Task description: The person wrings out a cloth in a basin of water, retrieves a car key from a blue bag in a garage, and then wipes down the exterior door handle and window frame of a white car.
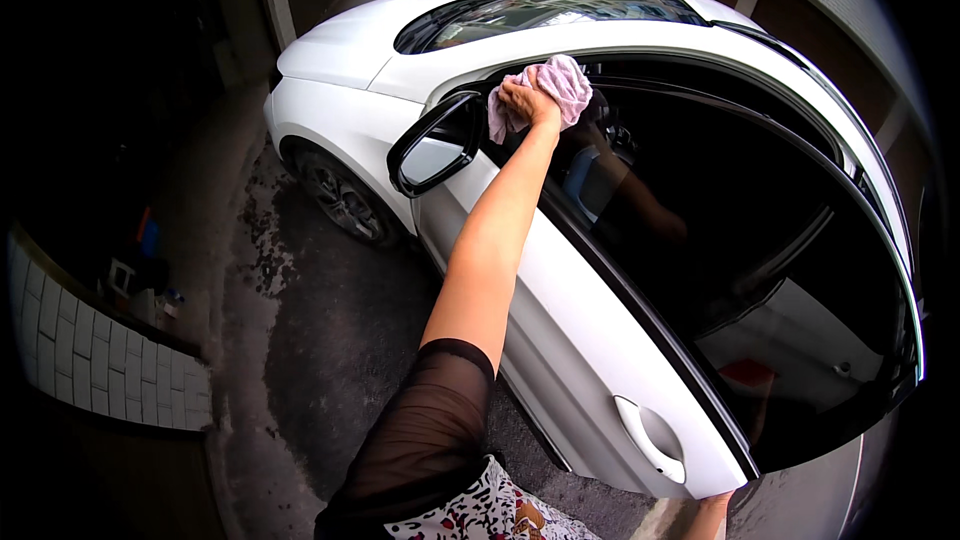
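The open white car door could swing if the right hand slips off its edge; I can't tell how tightly that hand holds. The pink cloth could snag on the side mirror just beside it. The cloth is bunched up in the left hand, by the window's front corner.

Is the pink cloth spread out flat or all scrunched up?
Scrunched up: the pink cloth is bunched in folds at the left hand.

A crumpled pink cloth rests against the open white door.
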`<state>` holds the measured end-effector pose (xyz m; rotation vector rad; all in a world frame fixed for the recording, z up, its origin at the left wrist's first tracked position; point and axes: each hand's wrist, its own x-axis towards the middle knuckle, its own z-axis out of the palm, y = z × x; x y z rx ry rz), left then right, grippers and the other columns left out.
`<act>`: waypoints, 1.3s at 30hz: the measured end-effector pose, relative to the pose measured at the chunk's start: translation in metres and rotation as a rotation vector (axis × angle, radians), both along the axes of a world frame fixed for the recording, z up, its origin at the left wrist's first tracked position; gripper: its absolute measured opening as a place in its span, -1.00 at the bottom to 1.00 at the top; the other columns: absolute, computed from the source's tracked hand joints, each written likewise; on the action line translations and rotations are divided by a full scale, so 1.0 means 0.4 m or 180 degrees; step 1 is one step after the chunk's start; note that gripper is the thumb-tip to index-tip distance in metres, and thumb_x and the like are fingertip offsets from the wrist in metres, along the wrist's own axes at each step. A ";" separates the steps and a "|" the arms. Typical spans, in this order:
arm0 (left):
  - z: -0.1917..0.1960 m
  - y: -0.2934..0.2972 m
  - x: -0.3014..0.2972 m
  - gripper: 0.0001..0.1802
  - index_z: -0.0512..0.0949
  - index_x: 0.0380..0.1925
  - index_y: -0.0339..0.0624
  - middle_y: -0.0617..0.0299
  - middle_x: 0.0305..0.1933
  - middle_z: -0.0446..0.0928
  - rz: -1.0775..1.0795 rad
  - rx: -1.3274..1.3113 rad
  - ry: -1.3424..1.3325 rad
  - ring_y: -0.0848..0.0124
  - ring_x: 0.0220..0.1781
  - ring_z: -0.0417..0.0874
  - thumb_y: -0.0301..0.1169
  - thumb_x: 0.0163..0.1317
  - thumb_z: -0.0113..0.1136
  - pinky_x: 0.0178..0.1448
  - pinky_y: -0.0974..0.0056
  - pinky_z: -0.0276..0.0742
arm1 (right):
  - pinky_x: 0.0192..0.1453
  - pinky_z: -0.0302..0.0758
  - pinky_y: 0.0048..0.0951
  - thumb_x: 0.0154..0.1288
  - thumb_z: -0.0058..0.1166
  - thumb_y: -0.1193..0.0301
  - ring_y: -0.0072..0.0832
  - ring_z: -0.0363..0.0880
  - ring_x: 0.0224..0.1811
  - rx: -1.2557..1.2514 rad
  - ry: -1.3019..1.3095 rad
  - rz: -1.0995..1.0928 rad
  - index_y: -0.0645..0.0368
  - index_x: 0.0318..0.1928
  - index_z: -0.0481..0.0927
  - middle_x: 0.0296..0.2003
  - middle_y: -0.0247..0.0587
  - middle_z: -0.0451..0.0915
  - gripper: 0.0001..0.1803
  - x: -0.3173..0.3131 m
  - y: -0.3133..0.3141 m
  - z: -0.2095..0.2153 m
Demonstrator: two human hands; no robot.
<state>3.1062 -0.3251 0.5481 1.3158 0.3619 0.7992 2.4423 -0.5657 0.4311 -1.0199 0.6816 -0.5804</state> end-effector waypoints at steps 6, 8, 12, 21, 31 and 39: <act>-0.041 0.057 0.131 -0.34 0.34 -0.16 -0.33 -0.13 -0.05 0.34 -0.0375 0.1028 -0.0687 0.00 0.07 0.30 0.04 -0.01 0.22 0.14 0.07 0.20 | 0.12 0.39 -0.31 0.25 -0.15 0.02 -0.27 0.38 0.09 -0.0035 0.0169 -0.0225 0.18 0.15 0.30 0.12 -0.12 0.35 -0.40 -0.001 0.000 0.018; -0.040 0.125 0.186 -0.24 0.34 -0.11 -0.29 -0.11 -0.02 0.33 -0.0197 0.0855 0.0036 0.02 0.09 0.31 0.14 -0.10 0.25 0.14 0.06 0.23 | 0.12 0.39 -0.31 0.25 -0.15 0.02 -0.27 0.38 0.09 -0.0006 0.0169 -0.0205 0.18 0.15 0.30 0.12 -0.12 0.35 -0.40 0.002 0.004 0.018; -0.026 0.117 0.162 -0.12 0.29 0.00 -0.36 -0.14 0.10 0.27 -0.0473 0.0306 0.1131 0.03 0.19 0.25 0.18 -0.11 0.20 0.24 0.07 0.17 | 0.12 0.38 -0.31 0.25 -0.14 0.02 -0.27 0.38 0.09 -0.0102 0.0164 -0.0276 0.18 0.15 0.30 0.12 -0.13 0.35 -0.41 -0.028 -0.004 0.037; 0.139 -0.112 -0.217 -0.04 0.09 0.18 -0.49 -0.24 0.32 0.01 -0.0969 0.0677 -0.0423 -0.06 0.36 0.01 0.14 0.05 0.05 0.38 0.04 -0.08 | 0.13 0.38 -0.31 0.25 -0.13 0.04 -0.28 0.38 0.10 -0.0164 -0.0212 -0.0211 0.18 0.15 0.30 0.12 -0.13 0.36 -0.41 -0.039 0.007 0.013; 0.414 -0.535 -0.977 -0.15 0.27 0.04 -0.34 -0.28 0.29 0.01 -0.2719 0.1198 -0.3117 -0.20 0.31 0.05 -0.08 -0.21 0.38 0.35 -0.02 0.03 | 0.13 0.38 -0.31 0.25 -0.12 0.05 -0.28 0.38 0.10 -0.0243 -0.0777 0.0057 0.18 0.15 0.30 0.11 -0.13 0.36 -0.41 -0.010 -0.014 0.040; 0.288 -0.659 -1.401 -0.37 0.51 -0.22 -0.25 -0.11 0.26 0.14 -0.3467 0.2099 -0.4548 -0.09 0.30 0.14 -0.16 -0.34 0.42 0.33 0.04 0.11 | 0.13 0.38 -0.31 0.24 -0.11 0.06 -0.28 0.38 0.10 -0.0235 -0.0975 0.0156 0.18 0.15 0.30 0.11 -0.13 0.36 -0.42 -0.029 -0.026 0.048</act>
